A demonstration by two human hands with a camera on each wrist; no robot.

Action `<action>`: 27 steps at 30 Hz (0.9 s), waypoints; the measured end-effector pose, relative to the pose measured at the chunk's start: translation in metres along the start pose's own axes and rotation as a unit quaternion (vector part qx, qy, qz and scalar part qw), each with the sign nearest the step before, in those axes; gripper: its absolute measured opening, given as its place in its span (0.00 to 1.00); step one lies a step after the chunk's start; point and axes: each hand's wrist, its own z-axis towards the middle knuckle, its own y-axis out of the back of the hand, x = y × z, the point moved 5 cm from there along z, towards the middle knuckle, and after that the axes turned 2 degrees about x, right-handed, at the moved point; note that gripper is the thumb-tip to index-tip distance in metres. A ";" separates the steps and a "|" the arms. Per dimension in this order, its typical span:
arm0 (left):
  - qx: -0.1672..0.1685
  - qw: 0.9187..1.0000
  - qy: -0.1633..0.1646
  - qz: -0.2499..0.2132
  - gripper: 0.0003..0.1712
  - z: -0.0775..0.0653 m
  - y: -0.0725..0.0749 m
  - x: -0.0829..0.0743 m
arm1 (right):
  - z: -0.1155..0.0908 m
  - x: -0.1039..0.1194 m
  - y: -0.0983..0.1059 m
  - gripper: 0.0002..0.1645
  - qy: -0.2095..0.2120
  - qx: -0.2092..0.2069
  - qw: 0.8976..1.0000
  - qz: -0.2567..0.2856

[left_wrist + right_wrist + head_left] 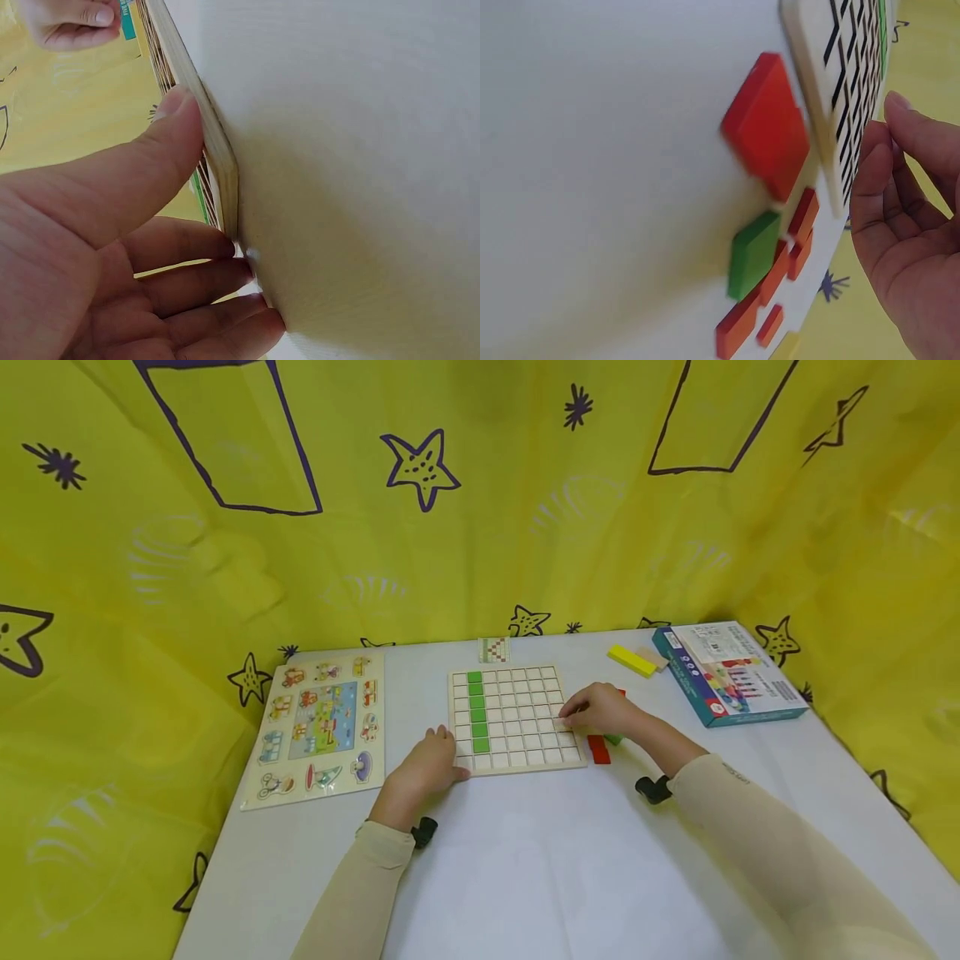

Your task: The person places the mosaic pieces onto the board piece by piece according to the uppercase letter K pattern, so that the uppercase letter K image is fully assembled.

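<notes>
- Left hand (431, 760): thumb spread from fingers, touching the board's (525, 714) 7 o'clock corner.
- Right hand (600, 708): fingertips close together near the board's 3 o'clock edge; whether they hold anything, cannot tell.
- One board, mid-table; six green squares (477, 716) on it.
- At its 4 o'clock, at least five red blocks (772, 120), one green block (754, 255).
- Green column's long axis: nearly 12-to-6.

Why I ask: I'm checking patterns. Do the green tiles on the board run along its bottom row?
No, the head view shows one column of green tiles toward the left of the board.
</notes>
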 end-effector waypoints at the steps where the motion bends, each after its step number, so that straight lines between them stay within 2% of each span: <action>1: 0.000 1.000 0.000 0.000 0.48 0.000 0.000 0.000 | -0.002 -0.004 0.001 0.10 -0.002 -0.001 1.000 -0.001; 16: -0.006 1.000 -0.001 0.011 0.47 -0.003 0.001 -0.001 | -0.028 -0.051 0.017 0.11 -0.017 -0.007 1.000 0.010; 27: -0.005 1.000 -0.003 0.007 0.47 -0.004 0.002 -0.003 | -0.034 -0.061 0.018 0.15 -0.018 0.031 0.999 -0.004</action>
